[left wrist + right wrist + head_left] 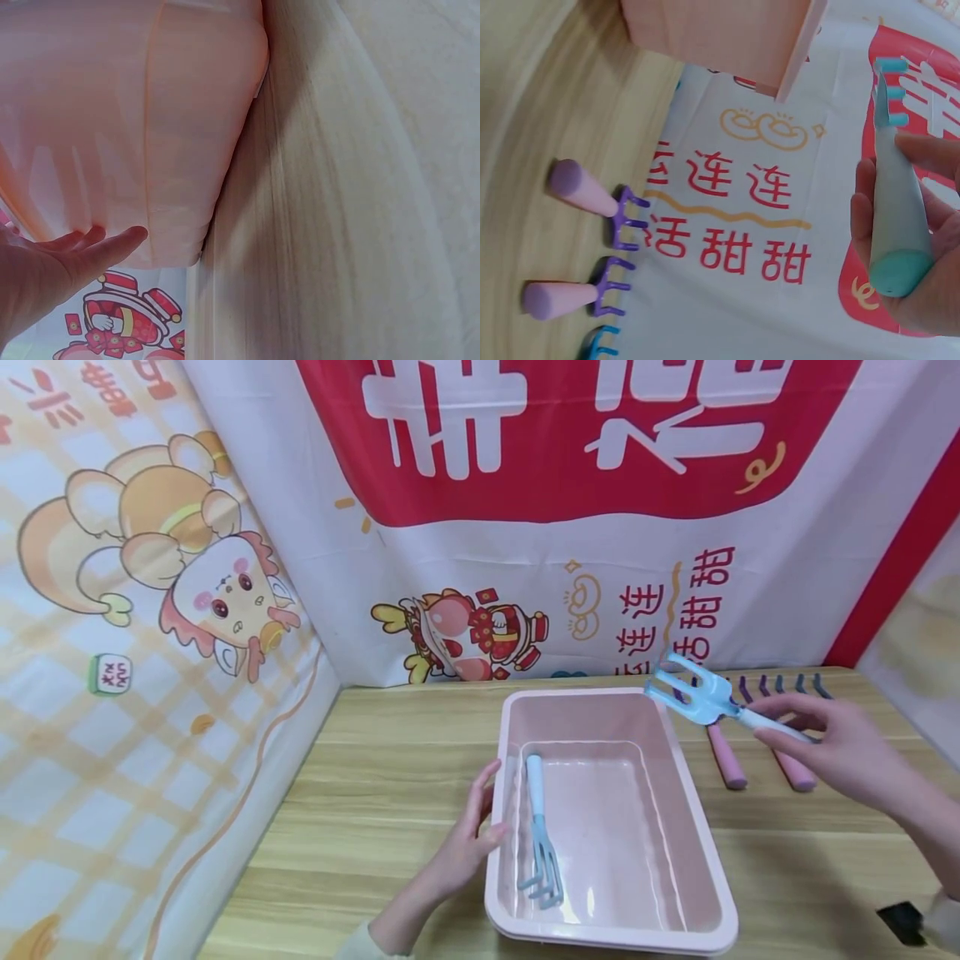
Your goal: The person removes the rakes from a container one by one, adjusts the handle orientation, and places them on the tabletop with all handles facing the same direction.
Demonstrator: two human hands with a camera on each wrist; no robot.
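Note:
My right hand grips the pale handle of a light blue three-pronged hand rake, held above the table just past the right rim of a pink plastic bin. The right wrist view shows fingers and thumb wrapped round that handle, its teal end cap facing the camera. Against the bin's left side rests my left hand; in the left wrist view its fairly straight fingers touch the outer wall. Inside the bin, along its left side, lies another hand rake with a light blue handle and grey-blue prongs.
Right of the bin, two pink-handled rakes with purple prongs lie on the wooden table. More blue-green prongs show behind my right hand. A printed cloth hangs behind the table, and another covers the left side.

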